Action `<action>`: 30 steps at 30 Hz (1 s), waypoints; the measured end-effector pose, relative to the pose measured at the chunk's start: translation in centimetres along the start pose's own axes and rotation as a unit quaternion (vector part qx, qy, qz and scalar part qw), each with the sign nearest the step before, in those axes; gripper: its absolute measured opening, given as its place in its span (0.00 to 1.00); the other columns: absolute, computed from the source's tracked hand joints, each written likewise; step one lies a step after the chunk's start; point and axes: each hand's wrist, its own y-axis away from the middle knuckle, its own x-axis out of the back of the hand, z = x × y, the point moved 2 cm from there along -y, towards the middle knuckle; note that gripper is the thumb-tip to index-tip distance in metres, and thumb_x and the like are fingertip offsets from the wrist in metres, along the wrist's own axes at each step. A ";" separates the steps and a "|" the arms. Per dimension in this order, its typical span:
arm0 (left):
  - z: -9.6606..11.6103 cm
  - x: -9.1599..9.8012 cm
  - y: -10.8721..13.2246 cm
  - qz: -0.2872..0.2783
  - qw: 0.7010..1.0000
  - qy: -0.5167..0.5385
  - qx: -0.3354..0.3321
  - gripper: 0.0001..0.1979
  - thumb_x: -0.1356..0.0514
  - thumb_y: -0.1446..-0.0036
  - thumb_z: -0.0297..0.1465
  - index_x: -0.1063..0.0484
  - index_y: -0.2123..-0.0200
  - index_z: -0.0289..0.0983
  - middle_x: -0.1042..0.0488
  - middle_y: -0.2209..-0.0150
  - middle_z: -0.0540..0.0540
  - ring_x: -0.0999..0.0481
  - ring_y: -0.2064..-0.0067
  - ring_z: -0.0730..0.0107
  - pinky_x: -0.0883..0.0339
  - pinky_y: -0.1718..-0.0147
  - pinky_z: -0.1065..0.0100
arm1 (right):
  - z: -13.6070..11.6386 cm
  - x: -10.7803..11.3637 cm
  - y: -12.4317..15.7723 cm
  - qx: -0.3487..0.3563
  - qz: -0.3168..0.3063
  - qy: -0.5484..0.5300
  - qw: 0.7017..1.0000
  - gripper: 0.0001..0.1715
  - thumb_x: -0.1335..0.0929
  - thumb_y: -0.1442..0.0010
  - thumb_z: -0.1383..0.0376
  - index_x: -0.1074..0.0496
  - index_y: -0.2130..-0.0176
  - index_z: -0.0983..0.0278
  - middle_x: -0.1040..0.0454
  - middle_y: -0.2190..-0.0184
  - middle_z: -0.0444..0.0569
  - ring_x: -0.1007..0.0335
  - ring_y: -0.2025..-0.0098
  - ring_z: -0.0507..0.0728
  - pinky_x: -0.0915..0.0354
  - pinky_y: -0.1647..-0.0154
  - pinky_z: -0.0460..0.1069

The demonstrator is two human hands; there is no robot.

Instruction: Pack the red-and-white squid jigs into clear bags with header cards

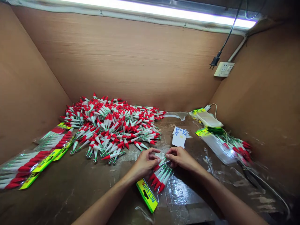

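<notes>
My left hand [147, 161] pinches the upper left part of a clear bag, with a red and white lure [157, 167] by its fingertips. At the bag's open end, my right hand [178, 157] has its thumb and fingers closed on the edge near the lure's tail. Several red and white lures [161, 179] lie side by side in the bag, red ends toward me. Its yellow header card [147, 196] points down toward the table's front edge. What exactly sits between the right fingertips is too small to tell.
A large heap of lures [110, 125] covers the back left. Filled packs [35, 165] lie at far left. A white card [179, 136] is behind my hands. Empty bags [217, 147], more lures [243, 148] and a dark tool [250, 178] are at right. A plug [215, 61] hangs above.
</notes>
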 end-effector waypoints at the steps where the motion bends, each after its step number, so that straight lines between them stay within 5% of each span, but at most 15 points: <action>1: 0.0 0.0 0.0 -0.001 1.000 -0.001 0.000 0.26 0.30 0.49 0.39 0.29 0.50 0.33 0.21 0.68 0.45 0.25 0.72 0.71 0.34 0.73 0.72 | 0.1 -0.1 0.0 -0.004 0.000 0.000 1.000 0.17 0.29 0.42 0.53 0.28 0.65 0.64 0.27 0.82 0.41 0.29 0.81 0.53 0.38 0.80 0.43; 7: -0.1 0.0 0.1 -0.004 1.000 -0.012 0.004 0.27 0.29 0.51 0.33 0.30 0.48 0.33 0.19 0.62 0.41 0.21 0.67 0.66 0.31 0.68 0.69 | 0.1 -0.3 0.1 0.002 -0.005 0.039 0.999 0.20 0.31 0.40 0.51 0.26 0.70 0.66 0.27 0.83 0.43 0.29 0.80 0.52 0.39 0.80 0.43; 14: -0.5 0.0 -0.1 0.022 1.000 -0.020 0.001 0.20 0.32 0.51 0.30 0.27 0.54 0.31 0.21 0.72 0.47 0.26 0.76 0.73 0.38 0.76 0.74 | -0.2 -0.4 0.2 0.010 0.010 0.037 0.999 0.19 0.30 0.41 0.52 0.27 0.70 0.66 0.25 0.79 0.45 0.28 0.79 0.53 0.36 0.79 0.44; 30: -0.7 -0.1 -0.1 0.053 0.999 0.003 -0.003 0.24 0.32 0.50 0.33 0.30 0.51 0.33 0.25 0.74 0.51 0.35 0.82 0.79 0.46 0.82 0.77 | -0.3 -0.9 0.5 0.020 0.013 0.079 0.997 0.25 0.33 0.37 0.50 0.29 0.76 0.65 0.27 0.84 0.44 0.32 0.81 0.52 0.44 0.80 0.44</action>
